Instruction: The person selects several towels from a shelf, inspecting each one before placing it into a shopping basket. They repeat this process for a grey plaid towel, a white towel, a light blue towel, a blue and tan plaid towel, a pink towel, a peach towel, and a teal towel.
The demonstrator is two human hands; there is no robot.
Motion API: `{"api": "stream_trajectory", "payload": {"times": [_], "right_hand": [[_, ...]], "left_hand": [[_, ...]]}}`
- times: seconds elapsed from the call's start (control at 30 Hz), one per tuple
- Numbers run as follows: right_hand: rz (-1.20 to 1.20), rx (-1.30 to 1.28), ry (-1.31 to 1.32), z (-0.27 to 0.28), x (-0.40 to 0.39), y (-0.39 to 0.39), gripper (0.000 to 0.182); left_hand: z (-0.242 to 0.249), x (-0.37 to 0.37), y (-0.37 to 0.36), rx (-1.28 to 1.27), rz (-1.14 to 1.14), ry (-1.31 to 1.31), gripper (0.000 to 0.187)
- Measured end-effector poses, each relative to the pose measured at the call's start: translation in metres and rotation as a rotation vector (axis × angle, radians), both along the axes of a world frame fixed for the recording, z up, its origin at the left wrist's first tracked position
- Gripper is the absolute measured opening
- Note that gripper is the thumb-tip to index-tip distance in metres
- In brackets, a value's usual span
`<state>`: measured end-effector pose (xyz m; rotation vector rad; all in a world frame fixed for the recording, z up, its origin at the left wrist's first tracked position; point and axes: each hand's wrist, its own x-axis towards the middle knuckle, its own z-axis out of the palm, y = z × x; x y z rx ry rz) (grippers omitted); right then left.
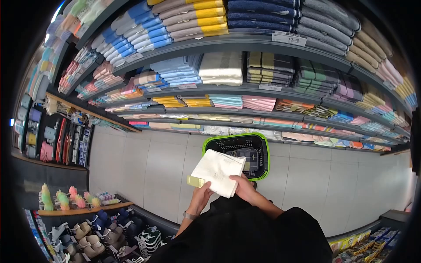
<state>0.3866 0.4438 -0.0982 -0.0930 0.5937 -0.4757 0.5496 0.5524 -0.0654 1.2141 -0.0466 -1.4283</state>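
A folded white towel [218, 170] is held between my two hands in front of my body. My left hand [201, 197] grips its lower left side, close to a pale green tag [195, 181] that sticks out there. On the lower right edge, my right hand [244, 186] has its thumb on top and the other fingers hidden underneath. Just beyond the towel, a black shopping basket with a green rim [266, 153] stands on the floor, partly covered by the towel. Inside it lies a dark plaid towel [251, 158].
Shelves [184, 43] of folded towels curve across the front, with a price label [289, 38] on the upper edge. Slip-on shoes [92, 245] fill a display at lower left, below a ledge of colourful figures [63, 199]. Grey floor tiles [162, 166] surround the basket.
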Motion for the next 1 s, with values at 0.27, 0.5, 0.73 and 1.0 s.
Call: {"api": "stream_trajectory", "payload": {"times": [0.27,0.5,0.73,1.0], "right_hand": [[0.027,-0.04,0.048,0.014,0.019,-0.013,0.046],[-0.03,-0.051,0.102,0.023,0.028,-0.017,0.046],[-0.099,-0.129,0.013,0.022,0.02,-0.023,0.051],[0.175,-0.24,0.162,0.028,0.015,-0.017,0.045]], "left_hand": [[0.026,0.043,-0.022,0.024,-0.074,-0.231,0.052],[0.02,0.066,-0.037,-0.043,-0.082,-0.62,0.059],[0.032,0.079,-0.041,-0.15,-0.119,-0.253,0.051],[-0.017,0.098,-0.011,0.114,-0.392,0.22,0.053]]}}
